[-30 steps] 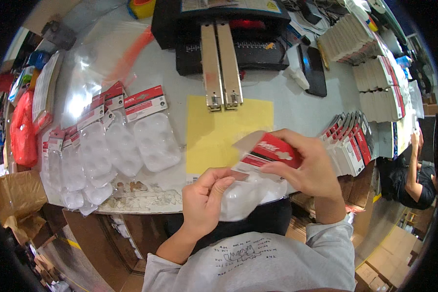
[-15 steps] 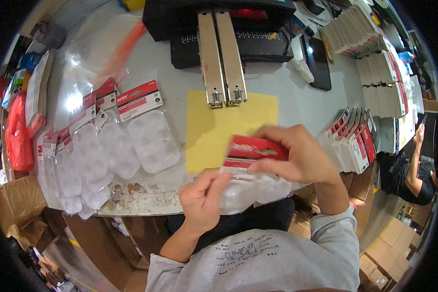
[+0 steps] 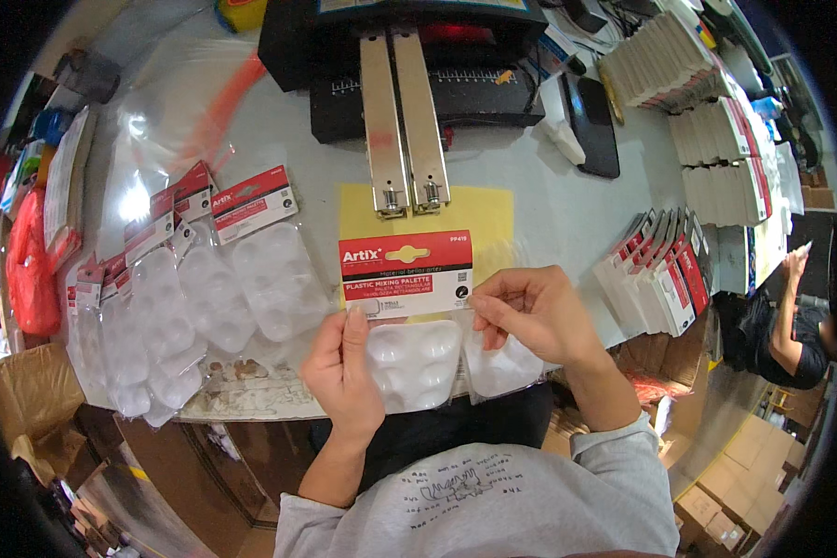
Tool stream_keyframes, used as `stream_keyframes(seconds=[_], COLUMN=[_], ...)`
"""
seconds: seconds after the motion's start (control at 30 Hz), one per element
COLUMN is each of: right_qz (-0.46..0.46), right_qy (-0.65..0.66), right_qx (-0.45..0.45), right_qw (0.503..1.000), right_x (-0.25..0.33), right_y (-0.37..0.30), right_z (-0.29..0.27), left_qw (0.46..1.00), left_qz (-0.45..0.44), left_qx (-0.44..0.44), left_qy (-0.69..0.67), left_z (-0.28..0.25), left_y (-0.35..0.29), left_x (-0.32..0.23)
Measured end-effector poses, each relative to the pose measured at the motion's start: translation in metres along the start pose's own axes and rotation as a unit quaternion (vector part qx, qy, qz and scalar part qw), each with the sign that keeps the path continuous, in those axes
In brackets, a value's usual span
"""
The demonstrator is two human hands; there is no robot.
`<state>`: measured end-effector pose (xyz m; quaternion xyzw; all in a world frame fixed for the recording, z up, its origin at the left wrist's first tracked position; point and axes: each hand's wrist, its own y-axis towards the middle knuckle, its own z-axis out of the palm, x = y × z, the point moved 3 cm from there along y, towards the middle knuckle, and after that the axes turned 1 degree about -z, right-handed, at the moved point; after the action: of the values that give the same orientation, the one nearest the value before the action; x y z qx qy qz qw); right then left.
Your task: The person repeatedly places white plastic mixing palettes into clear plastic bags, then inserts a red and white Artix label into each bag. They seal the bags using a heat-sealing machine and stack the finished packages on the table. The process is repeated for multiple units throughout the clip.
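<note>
My left hand (image 3: 346,363) pinches the lower left corner of a red and white header card (image 3: 405,272), thumb on top. The card faces up and is folded over a clear bag with a white plastic paint palette (image 3: 414,358) with round wells. My right hand (image 3: 539,312) has its fingers curled closed, thumb and fingertips at the card's lower right corner. Below that hand, a second bagged palette (image 3: 502,370) lies at the table edge, its top partly hidden by the hand. Under the card is a yellow sheet (image 3: 484,212).
Several carded palettes (image 3: 279,279) overlap at the left. A black machine with two metal bars (image 3: 391,130) stands ahead. At the right are carded packs (image 3: 665,274), stacked cards (image 3: 665,60) and a black phone (image 3: 591,126). Another person (image 3: 790,316) is at the far right.
The header card has turned from tilted and partly covered to flat and facing up. My right hand has slid off its top to its right edge; my left hand has shifted left.
</note>
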<state>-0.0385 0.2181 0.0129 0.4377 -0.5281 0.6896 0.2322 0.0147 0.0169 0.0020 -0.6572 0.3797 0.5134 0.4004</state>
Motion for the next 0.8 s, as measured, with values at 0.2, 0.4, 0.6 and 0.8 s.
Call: stream_keyframes(seconds=[0.2,0.4,0.6,0.8], right_qz=[-0.026,-0.065,-0.134,-0.173], right_qy=[0.129,0.159,0.017,-0.578], right_qx=[-0.050,-0.104,-0.128,-0.452], right_qw=[0.990,0.980,0.982,0.657], right_x=[0.004,-0.007,0.018,0.045], right_y=[0.044,0.066,0.042,-0.100], right_z=[0.006,0.003,-0.002,-0.135], left_qw=[0.994,0.997,0.993,0.809], left_qz=[-0.014,0.056,0.072,0.147], left_qx=[0.020,0.041,0.063,-0.211], left_qy=[0.103,0.040,0.068,0.528], left_z=[0.020,0.028,0.019,-0.061], left_y=[0.042,0.075,0.073,0.071], left_x=[0.005,0.024,0.019,-0.044])
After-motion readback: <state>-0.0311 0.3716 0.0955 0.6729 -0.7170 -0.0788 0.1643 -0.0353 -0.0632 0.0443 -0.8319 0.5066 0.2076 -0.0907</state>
